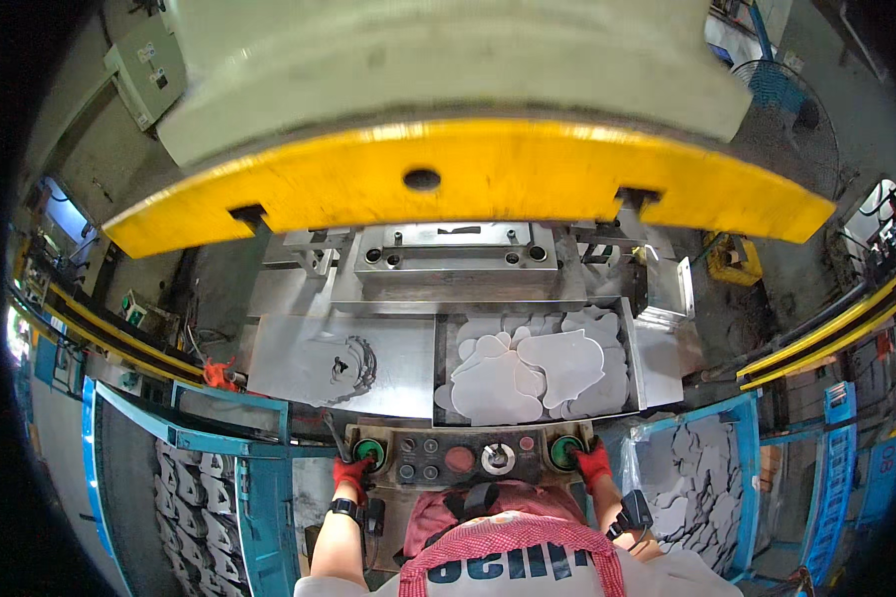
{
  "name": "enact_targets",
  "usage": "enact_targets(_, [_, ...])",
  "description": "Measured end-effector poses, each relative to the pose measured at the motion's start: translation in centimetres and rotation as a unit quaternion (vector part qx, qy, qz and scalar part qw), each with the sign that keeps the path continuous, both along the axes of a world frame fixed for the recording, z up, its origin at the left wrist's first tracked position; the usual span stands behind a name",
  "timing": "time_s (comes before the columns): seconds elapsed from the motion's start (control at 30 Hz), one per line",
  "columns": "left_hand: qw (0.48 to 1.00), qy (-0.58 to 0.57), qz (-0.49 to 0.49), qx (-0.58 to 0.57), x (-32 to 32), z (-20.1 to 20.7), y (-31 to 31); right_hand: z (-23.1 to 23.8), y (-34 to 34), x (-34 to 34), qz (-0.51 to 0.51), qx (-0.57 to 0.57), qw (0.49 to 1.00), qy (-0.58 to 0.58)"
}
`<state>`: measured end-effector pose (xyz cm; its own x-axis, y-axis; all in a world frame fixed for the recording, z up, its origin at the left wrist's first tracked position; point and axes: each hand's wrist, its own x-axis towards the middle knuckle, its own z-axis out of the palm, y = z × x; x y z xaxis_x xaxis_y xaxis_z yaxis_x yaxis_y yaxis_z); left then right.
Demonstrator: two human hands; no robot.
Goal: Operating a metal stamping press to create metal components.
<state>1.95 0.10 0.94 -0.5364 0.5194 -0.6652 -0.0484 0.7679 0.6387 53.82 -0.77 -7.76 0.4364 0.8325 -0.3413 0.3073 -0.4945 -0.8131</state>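
Note:
A control panel (460, 459) with round knobs, a red button and a light selector dial spans the space before my body. At its left end, my left hand (351, 472) in a red glove rests on a green-ringed push button (369, 454), fingers stretched out. My right hand (593, 464), also gloved in red, lies on the matching green-ringed button (565, 453) at the right end. Neither hand holds a loose thing. Beyond the panel sits a steel die block (458, 286) under the yellow press ram (468, 174). Flat grey metal blanks (503, 386) lie piled in a tray to the right.
A bare metal plate (289, 363) with a dark smudge lies left of the blanks. Blue-framed bins flank me: shaped metal parts (204, 512) on the left, flat grey pieces (692, 478) on the right. A yellow crate (735, 261) and a fan (786, 109) stand farther right.

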Motion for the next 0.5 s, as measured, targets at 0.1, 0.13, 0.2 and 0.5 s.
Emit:
enact_targets(0.1, [0.998,0.046,-0.029,0.009,-0.5,-1.3,0.0,1.0,-0.1,-0.3,-0.020,-0.014,1.000,0.007])
enact_targets(0.13, [0.996,0.078,-0.043,-0.007,-0.7,-1.7,-0.1,1.5,-0.4,-0.3,-0.016,-0.021,1.000,0.009])
enact_targets(0.2, [0.998,0.041,-0.028,0.045,-2.8,-5.1,-1.9,3.4,-0.2,-1.0,0.000,-0.026,0.999,0.018])
enact_targets(0.5, [0.999,0.015,-0.004,0.030,1.9,-0.5,0.8,3.2,-0.7,1.0,-0.004,-0.063,0.998,0.026])
